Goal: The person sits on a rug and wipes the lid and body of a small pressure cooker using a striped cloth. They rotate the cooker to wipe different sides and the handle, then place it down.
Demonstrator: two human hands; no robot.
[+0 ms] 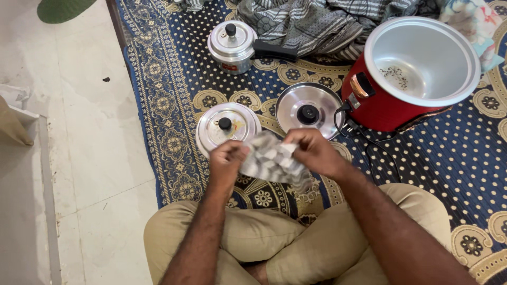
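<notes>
A grey-and-white checked cloth (274,161) sits at the middle of the frame, bunched between the left hand (228,157), whose fingers are curled shut on its left edge, and the right hand (315,153), pinching its upper right edge; it looks as if the cloth is being gathered or folded for wiping, so the next move calls for a firm wad in one hand. Just above lie two steel lids (227,128) (309,110) on the patterned blue rug (158,79), with an open red rice cooker (409,74) at upper right and a small lidded pressure cooker (232,46) at upper centre.
</notes>
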